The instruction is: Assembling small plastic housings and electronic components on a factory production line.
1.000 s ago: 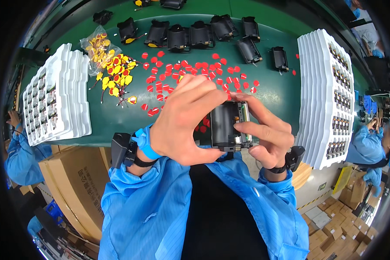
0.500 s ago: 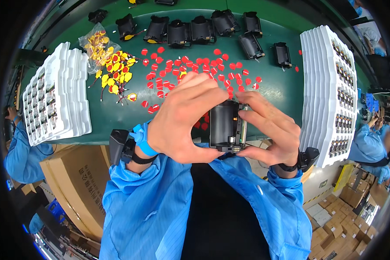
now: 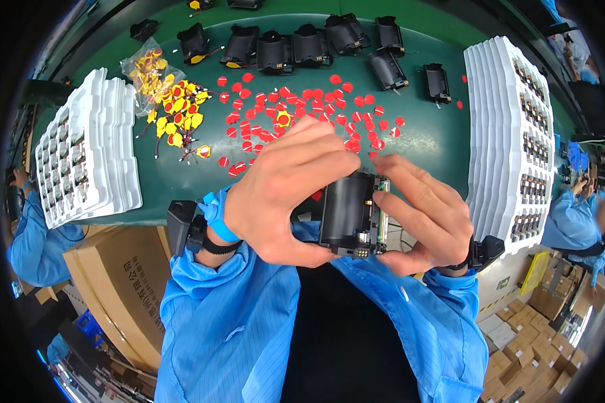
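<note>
Between my two hands is a black plastic housing (image 3: 345,211) with a curved, trough-like inside. A narrow green circuit board (image 3: 383,221) runs along its right side, and small gold contacts sit at its near end. My left hand (image 3: 286,195) grips the left side, fingers at the far end and thumb at the near end. My right hand (image 3: 427,218) holds the right side, its fingertips against the board edge and its thumb low by the near corner. Beyond the hands, round red stickers (image 3: 309,97) lie scattered over the green table (image 3: 430,148).
Yellow wired parts with red discs (image 3: 178,111) are heaped left, beside a clear bag (image 3: 148,70) of more. Several black housings (image 3: 275,50) line the far side. Stacked white trays (image 3: 117,148) stand left, and others (image 3: 487,148) right. A cardboard box (image 3: 117,289) is below left.
The housing and both hands have come slightly nearer to me. The housing is tilted a little differently, and my right thumb has shifted outward at its near corner.
</note>
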`<state>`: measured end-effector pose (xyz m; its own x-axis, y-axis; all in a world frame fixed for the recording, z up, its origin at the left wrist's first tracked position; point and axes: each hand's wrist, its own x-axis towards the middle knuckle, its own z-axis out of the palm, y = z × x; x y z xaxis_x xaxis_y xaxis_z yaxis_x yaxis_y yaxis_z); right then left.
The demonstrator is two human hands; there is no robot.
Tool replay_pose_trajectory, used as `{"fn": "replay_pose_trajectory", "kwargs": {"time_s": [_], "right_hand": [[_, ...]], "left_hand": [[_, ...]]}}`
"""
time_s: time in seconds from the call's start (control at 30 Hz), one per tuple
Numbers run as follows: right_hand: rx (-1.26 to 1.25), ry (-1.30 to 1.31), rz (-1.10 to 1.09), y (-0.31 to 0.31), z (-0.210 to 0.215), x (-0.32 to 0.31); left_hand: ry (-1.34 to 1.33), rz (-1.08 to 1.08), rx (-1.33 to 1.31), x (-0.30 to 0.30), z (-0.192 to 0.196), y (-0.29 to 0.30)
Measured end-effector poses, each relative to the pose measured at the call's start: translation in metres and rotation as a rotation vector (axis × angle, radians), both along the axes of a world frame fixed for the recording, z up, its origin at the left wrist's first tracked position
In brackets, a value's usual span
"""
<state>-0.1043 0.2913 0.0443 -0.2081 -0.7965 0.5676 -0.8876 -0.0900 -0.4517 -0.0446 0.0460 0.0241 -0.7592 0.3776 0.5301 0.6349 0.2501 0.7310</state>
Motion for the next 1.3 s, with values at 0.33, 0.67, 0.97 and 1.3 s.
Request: {"fn": "replay_pose_trajectory", "kwargs": {"time_s": [0.33, 0.67, 0.97, 1.3], "right_hand": [[0.293, 0.148, -0.033, -0.015, -0.026, 0.029], [-0.066, -0.814, -0.426, -0.011, -0.037, 0.039], [-0.036, -0.35, -0.465, -0.024, -0.019, 0.035], [-0.045, -0.346, -0.422, -0.022, -0.015, 0.039]], "left_hand": [[0.095, 0.071, 0.064, 0.007, -0.002, 0.005], [0.243, 0.27, -0.034, 0.02, -0.009, 0.018], [-0.264, 0.345, 0.14, 0.023, -0.008, 0.032], [-0.044, 0.398, 0.111, 0.025, -0.002, 0.036]]}}
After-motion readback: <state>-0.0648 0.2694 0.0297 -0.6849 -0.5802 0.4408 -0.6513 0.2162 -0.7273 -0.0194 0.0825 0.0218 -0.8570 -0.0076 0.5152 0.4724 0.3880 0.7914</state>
